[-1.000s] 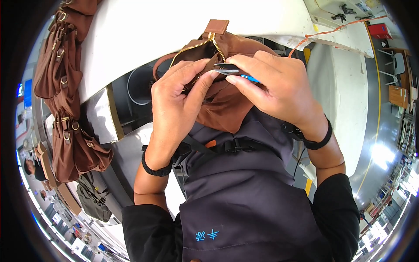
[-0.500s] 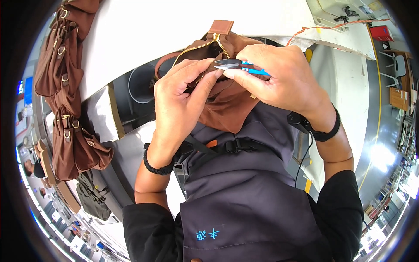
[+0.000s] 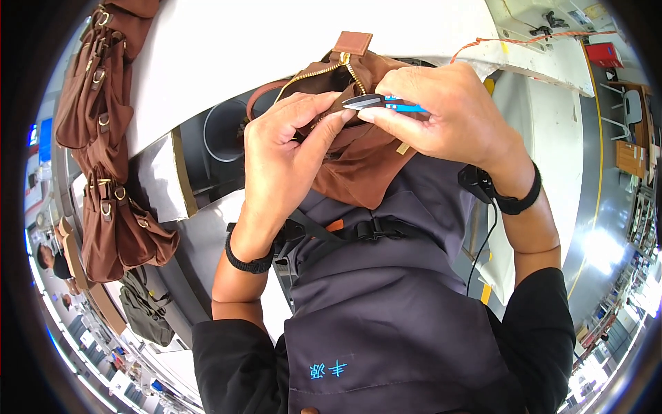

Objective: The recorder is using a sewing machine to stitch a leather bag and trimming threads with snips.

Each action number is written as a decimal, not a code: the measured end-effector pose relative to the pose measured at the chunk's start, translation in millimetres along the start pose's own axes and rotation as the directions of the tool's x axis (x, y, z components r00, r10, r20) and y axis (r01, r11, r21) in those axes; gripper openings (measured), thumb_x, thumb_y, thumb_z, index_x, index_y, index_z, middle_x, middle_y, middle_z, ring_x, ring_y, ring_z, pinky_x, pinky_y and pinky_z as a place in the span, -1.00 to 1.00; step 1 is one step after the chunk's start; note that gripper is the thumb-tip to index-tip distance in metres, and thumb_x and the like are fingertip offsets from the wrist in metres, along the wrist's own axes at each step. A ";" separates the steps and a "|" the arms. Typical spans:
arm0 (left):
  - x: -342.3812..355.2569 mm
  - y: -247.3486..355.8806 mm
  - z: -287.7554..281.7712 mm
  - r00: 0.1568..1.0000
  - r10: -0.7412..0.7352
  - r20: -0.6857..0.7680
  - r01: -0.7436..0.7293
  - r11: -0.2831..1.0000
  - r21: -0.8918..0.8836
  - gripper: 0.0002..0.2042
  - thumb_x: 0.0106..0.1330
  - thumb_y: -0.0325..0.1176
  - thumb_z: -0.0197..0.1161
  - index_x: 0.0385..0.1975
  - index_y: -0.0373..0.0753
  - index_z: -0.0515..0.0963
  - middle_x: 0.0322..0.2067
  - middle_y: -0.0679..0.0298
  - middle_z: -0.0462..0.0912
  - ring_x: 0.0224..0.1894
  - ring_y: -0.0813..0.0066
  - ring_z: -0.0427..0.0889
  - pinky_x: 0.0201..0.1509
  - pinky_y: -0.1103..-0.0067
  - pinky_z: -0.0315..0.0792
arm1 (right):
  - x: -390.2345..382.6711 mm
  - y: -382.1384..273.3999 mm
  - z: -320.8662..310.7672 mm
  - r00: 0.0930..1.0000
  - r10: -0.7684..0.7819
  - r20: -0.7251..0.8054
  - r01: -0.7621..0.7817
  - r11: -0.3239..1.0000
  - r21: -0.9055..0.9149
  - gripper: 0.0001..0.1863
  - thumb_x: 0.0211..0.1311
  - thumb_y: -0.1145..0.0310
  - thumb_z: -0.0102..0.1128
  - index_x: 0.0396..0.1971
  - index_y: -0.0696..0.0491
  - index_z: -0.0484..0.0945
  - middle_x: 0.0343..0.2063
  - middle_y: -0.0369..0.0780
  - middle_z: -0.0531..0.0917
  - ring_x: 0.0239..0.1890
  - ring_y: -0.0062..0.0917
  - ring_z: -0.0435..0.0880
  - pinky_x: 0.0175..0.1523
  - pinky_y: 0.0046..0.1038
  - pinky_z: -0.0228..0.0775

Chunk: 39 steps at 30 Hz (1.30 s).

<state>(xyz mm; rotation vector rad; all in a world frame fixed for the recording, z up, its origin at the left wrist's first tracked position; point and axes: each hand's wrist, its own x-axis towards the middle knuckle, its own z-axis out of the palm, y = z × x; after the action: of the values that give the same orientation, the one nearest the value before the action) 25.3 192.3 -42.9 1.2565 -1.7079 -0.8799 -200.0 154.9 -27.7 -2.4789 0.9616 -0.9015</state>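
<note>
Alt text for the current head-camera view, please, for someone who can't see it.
A person's right hand holds blue-handled snips with the blade tips beside the left hand, which pinches fabric at the opening of an unzipped brown bag. The bag is in front of a dark apron; more brown bags line the left.
</note>
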 end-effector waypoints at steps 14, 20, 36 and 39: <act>3.4 -4.5 -6.3 0.989 -0.096 0.116 0.108 0.989 -0.104 -0.80 0.34 -0.48 0.37 -0.09 -0.39 0.72 -0.37 0.23 0.71 -0.34 0.54 0.62 -0.22 0.61 0.48 | 15.3 20.9 -11.5 0.983 -0.101 0.151 0.093 0.994 0.056 -0.76 0.09 0.31 0.52 -0.38 0.09 0.63 -0.56 -0.20 0.59 -0.56 -0.30 0.57 -0.46 -0.38 0.37; 5.3 -3.3 -6.2 0.985 -0.115 0.129 0.128 0.986 -0.104 -0.80 0.35 -0.47 0.37 -0.08 -0.38 0.72 -0.34 0.23 0.74 -0.30 0.54 0.66 -0.18 0.61 0.51 | 20.4 20.6 -11.7 0.984 -0.077 0.164 0.062 0.994 0.091 -0.71 0.17 0.17 0.44 -0.50 0.06 0.59 -0.64 -0.18 0.57 -0.60 -0.23 0.55 -0.46 -0.33 0.34; 5.3 0.9 -5.1 0.985 -0.142 0.094 0.149 0.986 -0.072 -0.81 0.36 -0.47 0.37 -0.09 -0.36 0.72 -0.29 0.23 0.74 -0.26 0.56 0.65 -0.16 0.61 0.51 | 13.1 22.8 -17.5 0.965 0.261 -0.003 -0.247 0.918 0.309 -0.76 0.32 0.26 0.42 -0.43 0.09 0.62 -0.60 -0.46 0.42 -0.53 -0.80 0.28 -0.45 -0.61 0.14; 7.5 1.1 -4.8 0.995 -0.051 0.091 0.054 0.998 -0.026 -0.81 0.35 -0.49 0.36 -0.09 -0.36 0.71 -0.26 0.21 0.75 -0.23 0.52 0.68 -0.13 0.60 0.53 | 9.7 18.7 -17.6 0.942 0.335 0.010 -0.320 0.892 0.318 -0.72 0.25 0.19 0.48 -0.40 0.11 0.66 -0.64 -0.34 0.45 -0.55 -0.69 0.37 -0.44 -0.52 0.26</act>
<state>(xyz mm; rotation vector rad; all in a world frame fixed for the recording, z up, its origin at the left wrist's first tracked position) 28.0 185.0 -38.4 1.2646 -1.7333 -1.0028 -215.2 133.5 -19.8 -1.9619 1.1112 -0.9169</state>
